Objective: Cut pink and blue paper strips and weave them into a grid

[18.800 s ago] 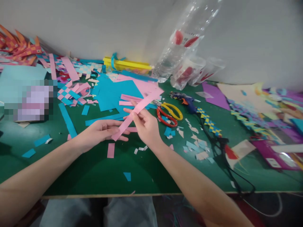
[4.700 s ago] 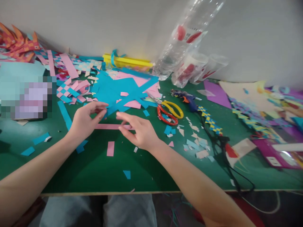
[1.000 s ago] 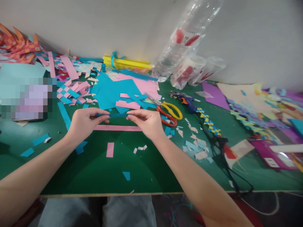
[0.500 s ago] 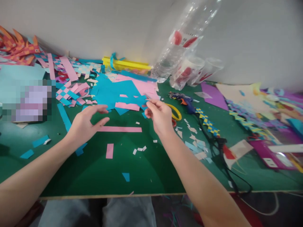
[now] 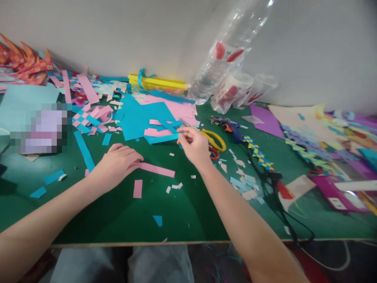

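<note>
My left hand (image 5: pixel 119 164) is closed over the left end of a pink paper strip (image 5: pixel 159 169), pinching it just above the green tabletop. My right hand (image 5: pixel 193 144) is pinched at the end of a narrow blue paper strip (image 5: pixel 168 126). That strip crosses a pink strip (image 5: pixel 154 133) at the front of a blue paper sheet (image 5: pixel 145 116). Scissors with a yellow and red handle (image 5: pixel 218 140) lie just right of my right hand, partly hidden by it. A small pink rectangle (image 5: pixel 137 188) lies between my forearms.
A glue gun (image 5: pixel 232 129) with a black cord lies to the right. Clear plastic bottle (image 5: pixel 224 53) and bagged cups (image 5: pixel 234 90) stand against the wall. Woven paper pieces (image 5: pixel 88 118) and a blurred-out object (image 5: pixel 44 129) are at left. Paper scraps (image 5: pixel 246 179) dot the green table (image 5: pixel 118 220).
My left hand has closed on the pink strip, whose right end now slants toward me. My right hand has moved slightly down and left, and a blue strip now crosses the pink pieces there.
</note>
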Available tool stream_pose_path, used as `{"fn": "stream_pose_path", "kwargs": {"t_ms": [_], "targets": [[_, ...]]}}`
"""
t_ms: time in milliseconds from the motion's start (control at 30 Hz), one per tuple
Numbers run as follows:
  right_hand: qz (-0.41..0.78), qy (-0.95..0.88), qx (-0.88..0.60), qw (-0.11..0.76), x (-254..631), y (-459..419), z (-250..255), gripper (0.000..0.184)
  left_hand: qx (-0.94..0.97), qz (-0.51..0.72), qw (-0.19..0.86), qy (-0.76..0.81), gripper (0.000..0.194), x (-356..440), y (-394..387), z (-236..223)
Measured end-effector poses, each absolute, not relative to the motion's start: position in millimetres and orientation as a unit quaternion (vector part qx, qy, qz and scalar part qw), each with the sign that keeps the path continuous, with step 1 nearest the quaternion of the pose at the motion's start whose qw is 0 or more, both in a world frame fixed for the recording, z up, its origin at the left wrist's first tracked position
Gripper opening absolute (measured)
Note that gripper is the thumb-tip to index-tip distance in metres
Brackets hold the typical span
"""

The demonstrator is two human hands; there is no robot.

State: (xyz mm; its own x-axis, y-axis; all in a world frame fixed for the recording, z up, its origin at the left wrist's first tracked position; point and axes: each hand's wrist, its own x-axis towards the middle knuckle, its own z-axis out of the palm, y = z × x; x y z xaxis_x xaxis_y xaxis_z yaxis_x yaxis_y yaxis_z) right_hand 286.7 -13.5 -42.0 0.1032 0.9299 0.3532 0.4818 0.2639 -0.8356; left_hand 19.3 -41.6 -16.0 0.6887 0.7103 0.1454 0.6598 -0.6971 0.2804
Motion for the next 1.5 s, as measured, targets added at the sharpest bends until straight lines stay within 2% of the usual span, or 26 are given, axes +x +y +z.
{"fn": "stream_pose_path", "kwargs": {"t_ms": [233,433,633,767,900,1033,1133,1233,1500], "targets": [[0.283,-0.581,-0.532,0.547,289.5,-10.6,-44.8,0.014,0.881,0.098,0.216,0.41,0.026,27.4,-42.4,-7.7],[0.31,-0.489,-0.512,0.635,293.6,-2.4,-47.0,0.008,0.877,0.071,0.261,0.396,0.023,-1.0,-33.2,32.8],[0.315,-0.505,-0.514,0.618,291.0,-3.0,-47.7,0.009,0.864,-0.056,0.192,0.461,0.034,-55.5,-7.5,35.6],[0.308,-0.517,-0.514,0.612,290.4,-5.5,-46.8,0.009,0.879,0.032,-0.033,0.475,0.038,-67.0,-25.1,19.7],[0.303,-0.525,-0.525,0.597,290.1,-6.6,-46.6,0.01,0.843,0.007,-0.155,0.515,0.039,-62.4,-73.5,10.6],[0.295,-0.542,-0.53,0.582,289.4,-6.7,-47.8,0.012,0.87,-0.049,-0.16,0.464,0.046,-55.8,-102.5,1.6],[0.298,-0.547,-0.529,0.576,289.0,-7.4,-48.5,0.013,0.89,-0.031,-0.148,0.431,0.043,-49.3,-100.7,-4.8],[0.304,-0.55,-0.522,0.576,288.4,-8.8,-48.5,0.014,0.872,0.021,-0.135,0.469,0.039,-41.7,-89.6,-8.3],[0.302,-0.544,-0.527,0.579,287.0,-9.4,-46.0,0.01,0.881,0.011,-0.132,0.455,0.038,-29.4,-58.0,-11.6]]}}
